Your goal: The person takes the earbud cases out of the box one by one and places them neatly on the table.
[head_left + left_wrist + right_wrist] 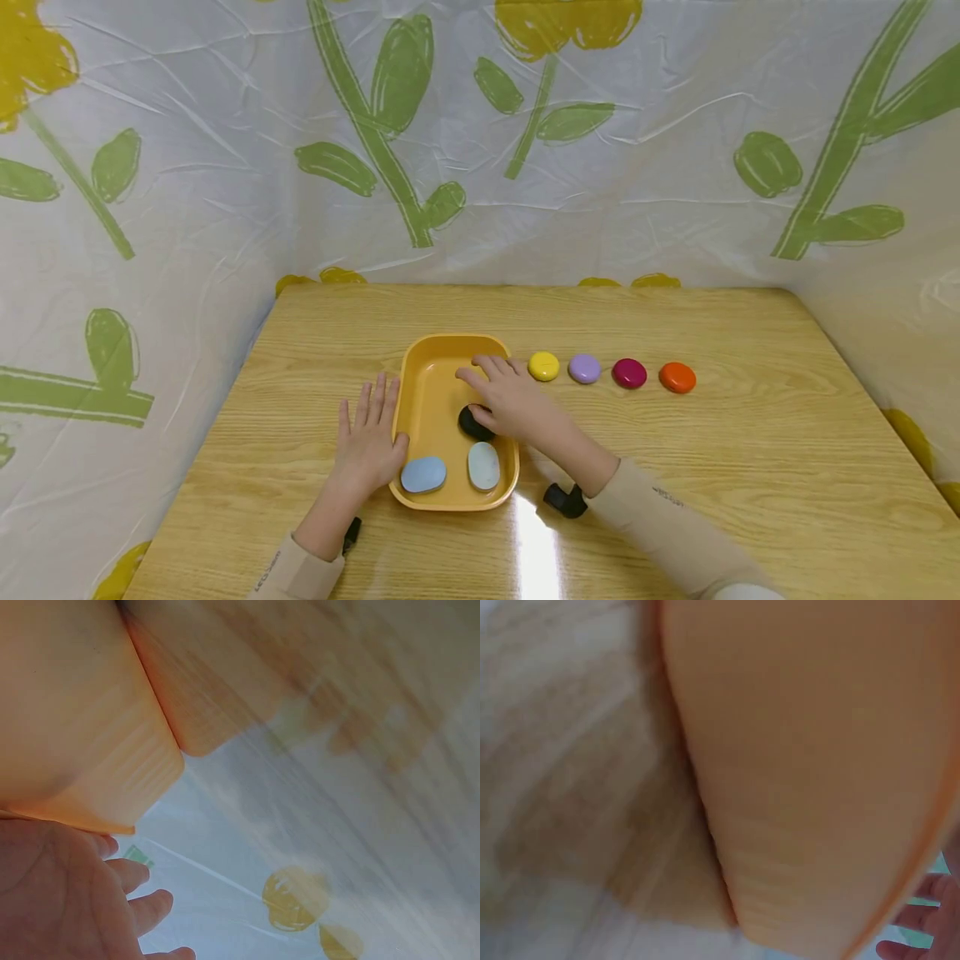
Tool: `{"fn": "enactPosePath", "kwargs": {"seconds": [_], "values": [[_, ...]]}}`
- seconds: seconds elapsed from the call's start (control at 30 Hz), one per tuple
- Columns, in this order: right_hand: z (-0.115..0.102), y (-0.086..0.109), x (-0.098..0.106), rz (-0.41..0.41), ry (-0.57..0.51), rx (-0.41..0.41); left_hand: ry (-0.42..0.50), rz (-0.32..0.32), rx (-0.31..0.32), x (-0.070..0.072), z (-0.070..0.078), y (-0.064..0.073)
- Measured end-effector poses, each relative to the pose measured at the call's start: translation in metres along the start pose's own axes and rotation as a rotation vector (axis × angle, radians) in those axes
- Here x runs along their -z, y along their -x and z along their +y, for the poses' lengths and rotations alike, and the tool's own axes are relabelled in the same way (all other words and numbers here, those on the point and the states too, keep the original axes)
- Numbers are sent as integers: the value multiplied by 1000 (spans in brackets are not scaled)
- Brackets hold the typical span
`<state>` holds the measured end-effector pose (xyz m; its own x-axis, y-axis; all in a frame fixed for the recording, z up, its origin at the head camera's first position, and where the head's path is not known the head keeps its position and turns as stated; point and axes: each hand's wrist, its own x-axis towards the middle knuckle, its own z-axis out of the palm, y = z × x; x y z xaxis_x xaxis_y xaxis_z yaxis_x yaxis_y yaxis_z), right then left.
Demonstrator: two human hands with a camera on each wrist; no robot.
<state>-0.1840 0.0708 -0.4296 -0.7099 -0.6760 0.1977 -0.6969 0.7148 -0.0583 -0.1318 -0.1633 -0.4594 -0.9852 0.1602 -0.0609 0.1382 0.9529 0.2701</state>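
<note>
A yellow-orange plastic tray (pixel 431 392) lies on the table between the two hands. My left hand (pixel 371 450) is beside its left wall, fingers extended and thumb over the rim. In the left wrist view, the palm and fingers (pixel 151 909) show close against the tray's outer wall (pixel 90 750). My right hand (pixel 517 400) reaches in over the right rim with fingers spread. Its thumb overlaps a black rounded piece (pixel 472 425), part of which is hidden. Nearer the front of the tray lie a blue oval piece (pixel 423 474) and a pale grey-blue oval piece (pixel 483 467).
Right of the tray, a row of glossy round discs runs across the table: yellow (pixel 543 367), lilac (pixel 584 368), magenta (pixel 629 373) and orange (pixel 678 377). Flower-print sheeting (pixel 225 167) closes off the back and sides of the wooden table (pixel 750 467).
</note>
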Motion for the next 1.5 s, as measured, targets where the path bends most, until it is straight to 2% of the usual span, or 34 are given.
{"fn": "enactPosePath", "kwargs": {"seconds": [0.4,0.63,0.87,1.0,1.13,1.27,1.5], "values": [[-17,-1,-26,-121,112,39,-13,6,-12,2,1,0],[-22,-1,-28,-177,151,-13,-7,-5,-10,4,3,0],[-24,-1,-27,-192,174,-30,6,2,-13,6,4,1],[-23,-1,-25,-150,120,-16,2,1,-12,6,4,1],[-18,-1,-18,-47,36,18,-10,-14,-8,6,4,1],[-11,-1,1,38,-12,31,-13,-27,-4,6,4,1],[12,11,39,102,16,-26,-9,-26,-4,6,3,1]]}}
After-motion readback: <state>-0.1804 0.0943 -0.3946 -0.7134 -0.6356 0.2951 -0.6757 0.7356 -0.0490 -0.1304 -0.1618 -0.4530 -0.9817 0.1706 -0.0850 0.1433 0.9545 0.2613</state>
